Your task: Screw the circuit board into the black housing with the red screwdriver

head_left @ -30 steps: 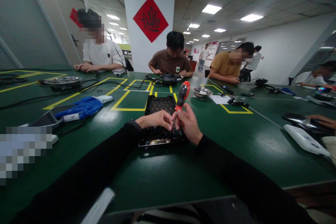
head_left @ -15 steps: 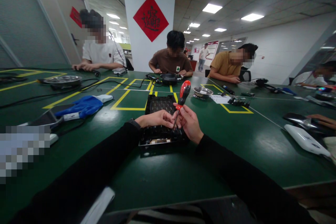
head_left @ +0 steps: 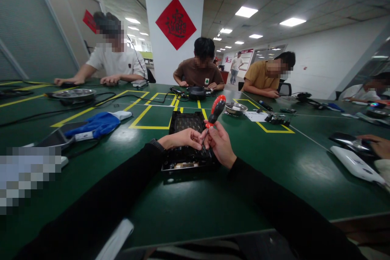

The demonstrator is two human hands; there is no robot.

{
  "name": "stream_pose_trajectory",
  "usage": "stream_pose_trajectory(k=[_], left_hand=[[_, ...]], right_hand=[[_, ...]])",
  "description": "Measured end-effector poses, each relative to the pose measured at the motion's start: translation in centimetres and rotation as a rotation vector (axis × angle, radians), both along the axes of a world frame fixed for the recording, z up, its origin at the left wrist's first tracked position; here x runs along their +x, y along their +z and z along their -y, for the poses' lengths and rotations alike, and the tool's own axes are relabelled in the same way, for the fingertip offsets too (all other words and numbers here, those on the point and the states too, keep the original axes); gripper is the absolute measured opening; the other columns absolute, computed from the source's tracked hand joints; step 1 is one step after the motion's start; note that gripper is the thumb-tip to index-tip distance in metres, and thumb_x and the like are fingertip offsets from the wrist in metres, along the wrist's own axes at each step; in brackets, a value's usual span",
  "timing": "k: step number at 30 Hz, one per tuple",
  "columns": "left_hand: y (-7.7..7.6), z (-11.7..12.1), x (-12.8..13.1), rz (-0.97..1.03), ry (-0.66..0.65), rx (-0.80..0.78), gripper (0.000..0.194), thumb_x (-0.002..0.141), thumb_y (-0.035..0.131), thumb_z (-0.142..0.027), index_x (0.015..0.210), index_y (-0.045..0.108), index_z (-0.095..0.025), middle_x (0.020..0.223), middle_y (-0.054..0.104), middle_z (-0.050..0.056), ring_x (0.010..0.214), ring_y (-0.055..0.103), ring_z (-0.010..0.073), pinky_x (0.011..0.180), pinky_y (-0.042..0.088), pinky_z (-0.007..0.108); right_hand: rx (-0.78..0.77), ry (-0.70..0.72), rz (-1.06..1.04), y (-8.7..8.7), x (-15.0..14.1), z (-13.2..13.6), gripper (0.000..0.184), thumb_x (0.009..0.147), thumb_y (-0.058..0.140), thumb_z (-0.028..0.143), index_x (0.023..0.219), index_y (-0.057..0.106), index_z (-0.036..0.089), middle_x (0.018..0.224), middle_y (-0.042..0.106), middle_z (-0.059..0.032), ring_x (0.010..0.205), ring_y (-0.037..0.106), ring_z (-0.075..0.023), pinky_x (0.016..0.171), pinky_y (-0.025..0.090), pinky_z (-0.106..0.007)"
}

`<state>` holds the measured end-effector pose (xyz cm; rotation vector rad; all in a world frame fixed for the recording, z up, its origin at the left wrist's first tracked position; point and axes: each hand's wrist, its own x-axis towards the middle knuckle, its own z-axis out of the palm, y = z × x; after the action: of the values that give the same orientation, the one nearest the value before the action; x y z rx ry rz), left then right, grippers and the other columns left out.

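A screwdriver (head_left: 217, 107) with a red and black handle is gripped in my right hand (head_left: 223, 144), handle up and leaning right. Its thin shaft runs down towards the fingertips of my left hand (head_left: 185, 138). Those left fingers are pinched together by the shaft; what they hold, if anything, is hidden. Beneath both hands lies an open black plastic casing (head_left: 187, 120) with a ribbed inside. A light-coloured part (head_left: 185, 165) shows at its near edge.
Blue gloves (head_left: 99, 125) lie to the left. Farther back are a metal dish (head_left: 236, 108) and small black parts (head_left: 277, 118) on the right. A white device (head_left: 356, 163) is at far right. Several people sit around the green table (head_left: 195, 207), with cables running across its left side.
The screwdriver handle has tipped a little to the right in my right hand. My left hand stays in place. Across the table at left, a person's hand has reached outward.
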<state>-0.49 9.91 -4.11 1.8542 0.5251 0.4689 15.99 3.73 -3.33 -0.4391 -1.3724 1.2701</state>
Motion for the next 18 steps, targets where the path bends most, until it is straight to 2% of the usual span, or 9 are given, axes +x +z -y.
stream_pose_trajectory(k=[9, 18], left_hand=[[0.13, 0.24, 0.06, 0.013, 0.005, -0.005, 0.021, 0.06, 0.075, -0.029, 0.07, 0.067, -0.011, 0.062, 0.061, -0.001, 0.058, 0.052, 0.0079, 0.06, 0.038, 0.02], [0.21, 0.23, -0.02, -0.039, 0.0, 0.014, 0.019, 0.061, 0.074, -0.029, 0.07, 0.07, -0.013, 0.068, 0.066, 0.001, 0.065, 0.058, 0.0111, 0.069, 0.043, 0.023]], right_hand=[[0.007, -0.005, 0.01, -0.05, -0.01, -0.05, 0.029, 0.084, 0.052, 0.036, 0.107, 0.045, 0.021, 0.068, 0.061, 0.0031, 0.041, 0.048, -0.0054, 0.041, 0.039, -0.018], [-0.024, -0.009, -0.023, -0.21, 0.08, -0.22, 0.03, 0.084, 0.051, 0.04, 0.107, 0.045, 0.021, 0.068, 0.06, 0.0031, 0.039, 0.048, -0.0051, 0.038, 0.037, -0.017]])
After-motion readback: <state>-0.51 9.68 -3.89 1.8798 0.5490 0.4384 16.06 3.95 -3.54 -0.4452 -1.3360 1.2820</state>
